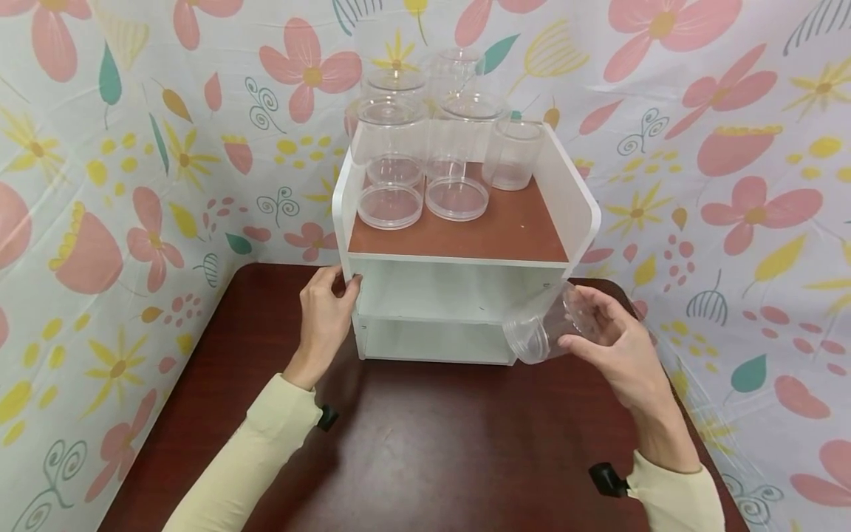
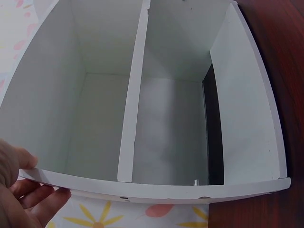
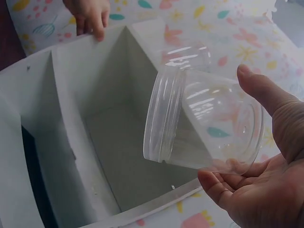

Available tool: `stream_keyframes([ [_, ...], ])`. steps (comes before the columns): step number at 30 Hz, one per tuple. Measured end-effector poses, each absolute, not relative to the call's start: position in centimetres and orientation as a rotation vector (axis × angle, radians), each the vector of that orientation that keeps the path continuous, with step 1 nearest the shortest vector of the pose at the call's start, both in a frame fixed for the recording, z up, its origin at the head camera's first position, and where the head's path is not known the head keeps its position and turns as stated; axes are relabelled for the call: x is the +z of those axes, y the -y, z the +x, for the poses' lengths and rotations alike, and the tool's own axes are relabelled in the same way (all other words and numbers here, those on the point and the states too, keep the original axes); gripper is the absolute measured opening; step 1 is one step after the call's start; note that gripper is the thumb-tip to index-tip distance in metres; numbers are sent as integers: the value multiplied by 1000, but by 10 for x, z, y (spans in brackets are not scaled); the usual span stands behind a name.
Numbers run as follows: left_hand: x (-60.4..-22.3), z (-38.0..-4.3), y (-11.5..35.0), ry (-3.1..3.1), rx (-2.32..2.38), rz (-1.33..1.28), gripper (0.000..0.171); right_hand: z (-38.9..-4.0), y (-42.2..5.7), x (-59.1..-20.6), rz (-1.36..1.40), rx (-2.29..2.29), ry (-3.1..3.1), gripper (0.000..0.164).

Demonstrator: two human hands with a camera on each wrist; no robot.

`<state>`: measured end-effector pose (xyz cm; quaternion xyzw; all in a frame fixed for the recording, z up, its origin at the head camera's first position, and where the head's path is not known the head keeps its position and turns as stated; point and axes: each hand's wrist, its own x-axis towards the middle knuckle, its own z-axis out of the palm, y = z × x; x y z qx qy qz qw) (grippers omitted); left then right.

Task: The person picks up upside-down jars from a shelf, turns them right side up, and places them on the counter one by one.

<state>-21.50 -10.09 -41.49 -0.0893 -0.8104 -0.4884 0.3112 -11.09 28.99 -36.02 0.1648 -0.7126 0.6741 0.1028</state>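
My right hand (image 1: 621, 347) holds a clear plastic jar (image 1: 541, 332) on its side, in front of the right edge of a small white shelf unit (image 1: 432, 362). In the right wrist view, the thumb and fingers grip the base end of the jar (image 3: 204, 118), and its wide rimmed end points toward the shelf's compartments. My left hand (image 1: 326, 314) pinches the front edge of the unit's left side panel. The left wrist view shows the thumb inside that panel and the fingers (image 2: 52, 204) outside it.
Several clear jars (image 1: 392, 207) stand on the unit's brown top (image 1: 499, 236), some stacked; a single jar (image 1: 515, 155) is at the back right. Two white compartments lie below, split by a middle board (image 2: 133, 109). The unit stands on a dark red-brown table (image 1: 425, 443) before flowered cloth.
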Motion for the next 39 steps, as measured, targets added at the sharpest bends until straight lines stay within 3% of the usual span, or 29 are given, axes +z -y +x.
stream_keyframes([
  [19, -415, -214, 101, 2146, -1280, -238, 19, -110, -282, -393, 339, 2037, 2179, 59],
  [39, -418, -216, 102, 2133, -1295, -223, 20, -114, -267, -421, 218, 2030, 2316, 65],
])
